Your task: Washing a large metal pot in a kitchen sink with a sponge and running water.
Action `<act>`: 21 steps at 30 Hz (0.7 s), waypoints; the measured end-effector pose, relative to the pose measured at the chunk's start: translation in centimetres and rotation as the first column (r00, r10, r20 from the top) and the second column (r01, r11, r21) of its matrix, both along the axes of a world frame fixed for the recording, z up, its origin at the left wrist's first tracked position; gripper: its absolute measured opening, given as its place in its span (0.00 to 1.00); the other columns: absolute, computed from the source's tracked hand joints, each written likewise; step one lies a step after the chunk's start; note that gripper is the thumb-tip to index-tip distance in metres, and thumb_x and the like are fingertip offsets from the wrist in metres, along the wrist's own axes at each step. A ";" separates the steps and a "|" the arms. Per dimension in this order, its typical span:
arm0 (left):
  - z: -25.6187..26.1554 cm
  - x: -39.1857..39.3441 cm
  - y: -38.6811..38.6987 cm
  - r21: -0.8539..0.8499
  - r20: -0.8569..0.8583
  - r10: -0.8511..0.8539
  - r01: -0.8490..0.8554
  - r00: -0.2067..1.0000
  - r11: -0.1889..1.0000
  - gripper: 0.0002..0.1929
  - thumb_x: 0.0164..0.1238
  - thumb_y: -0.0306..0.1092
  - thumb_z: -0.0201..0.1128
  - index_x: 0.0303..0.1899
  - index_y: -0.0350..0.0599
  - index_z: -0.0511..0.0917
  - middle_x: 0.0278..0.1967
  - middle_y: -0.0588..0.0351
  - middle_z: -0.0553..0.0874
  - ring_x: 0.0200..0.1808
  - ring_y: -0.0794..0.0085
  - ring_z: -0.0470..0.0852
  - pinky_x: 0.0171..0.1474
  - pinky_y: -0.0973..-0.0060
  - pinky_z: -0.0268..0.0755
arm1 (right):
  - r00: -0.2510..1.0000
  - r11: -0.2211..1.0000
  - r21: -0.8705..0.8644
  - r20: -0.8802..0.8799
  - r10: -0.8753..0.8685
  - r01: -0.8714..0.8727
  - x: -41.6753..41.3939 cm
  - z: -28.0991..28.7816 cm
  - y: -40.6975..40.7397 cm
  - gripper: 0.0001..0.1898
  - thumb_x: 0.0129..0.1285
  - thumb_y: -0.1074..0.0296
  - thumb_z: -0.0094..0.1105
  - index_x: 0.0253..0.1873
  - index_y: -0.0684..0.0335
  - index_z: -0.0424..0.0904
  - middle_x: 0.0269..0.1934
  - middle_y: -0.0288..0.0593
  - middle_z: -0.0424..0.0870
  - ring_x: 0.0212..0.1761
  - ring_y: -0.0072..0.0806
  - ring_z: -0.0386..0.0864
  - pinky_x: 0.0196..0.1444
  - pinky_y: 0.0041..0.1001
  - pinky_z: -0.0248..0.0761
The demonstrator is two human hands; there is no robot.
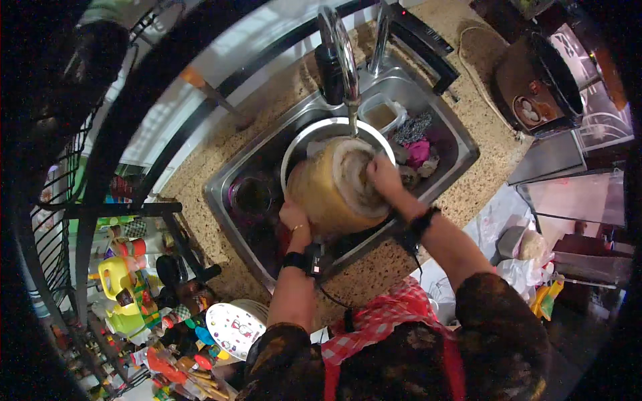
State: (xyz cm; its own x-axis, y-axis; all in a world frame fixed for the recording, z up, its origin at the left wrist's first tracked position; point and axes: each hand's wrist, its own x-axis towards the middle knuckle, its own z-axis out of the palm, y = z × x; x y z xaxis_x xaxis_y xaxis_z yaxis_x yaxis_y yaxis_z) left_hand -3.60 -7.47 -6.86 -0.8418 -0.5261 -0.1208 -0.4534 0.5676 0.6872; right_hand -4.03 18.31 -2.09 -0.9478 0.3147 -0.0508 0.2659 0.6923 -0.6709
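A large yellowish-brown rounded vessel [321, 185], blurred, is tilted on its side over the metal sink [261, 250], with its pale ringed end facing right. My left hand [295, 220] holds its lower left side. On the ringed end lies my right hand [385, 175], fingers curled and blurred; whether it grips something there cannot be told. Behind and under the vessel sits a bowl with a bright metal rim [341, 120]. The chrome faucet [351, 95] hangs just above. A clear plastic container [381, 116], a grey mesh scrubber [412, 128] and a magenta cloth [419, 152] lie in the sink's upper right.
Around the sink runs a speckled stone counter [496, 165]. A black-rimmed pot [556, 75] stands at the upper right. At the lower left are stacked white bowls [235, 328], a yellow bottle [114, 278] and a black rack [125, 209]. A knife [210, 92] is by the wall.
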 end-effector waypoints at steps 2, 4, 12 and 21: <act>-0.1 0.6 -1.0 -0.086 0.009 -0.058 0.058 0.998 0.995 0.29 0.68 0.52 0.45 0.27 0.28 0.78 0.21 0.35 0.79 0.21 0.43 0.77 0.26 0.57 0.67 | 0.947 0.973 -0.044 -0.245 0.209 -0.227 3.6 3.8 -4.0 0.07 0.53 0.69 0.55 0.35 0.65 0.72 0.34 0.54 0.75 0.41 0.49 0.72 0.45 0.41 0.66; 0.7 0.6 -0.3 0.026 -0.025 -0.052 0.052 0.998 0.998 0.30 0.68 0.52 0.45 0.26 0.27 0.78 0.21 0.35 0.79 0.21 0.43 0.77 0.26 0.57 0.67 | 0.837 0.935 -0.001 -0.446 0.317 -0.355 2.6 8.2 -7.7 0.05 0.52 0.70 0.55 0.33 0.64 0.72 0.31 0.51 0.74 0.39 0.47 0.72 0.43 0.37 0.66; -0.2 0.3 0.7 0.068 -0.007 0.008 -0.007 1.000 0.998 0.33 0.68 0.55 0.44 0.23 0.29 0.79 0.20 0.34 0.79 0.22 0.42 0.78 0.26 0.54 0.66 | 0.965 0.998 -0.045 -0.258 -0.050 0.040 -6.5 1.0 0.5 0.12 0.56 0.64 0.53 0.40 0.67 0.71 0.35 0.58 0.75 0.39 0.54 0.74 0.42 0.45 0.68; -2.3 0.1 -1.4 -0.131 0.049 -0.056 0.062 0.997 0.989 0.30 0.69 0.52 0.44 0.26 0.31 0.80 0.22 0.35 0.80 0.21 0.44 0.79 0.21 0.56 0.66 | 0.830 0.975 0.028 -0.520 0.201 -0.219 0.6 5.6 -7.7 0.09 0.58 0.66 0.50 0.34 0.67 0.71 0.30 0.54 0.72 0.35 0.48 0.73 0.41 0.38 0.68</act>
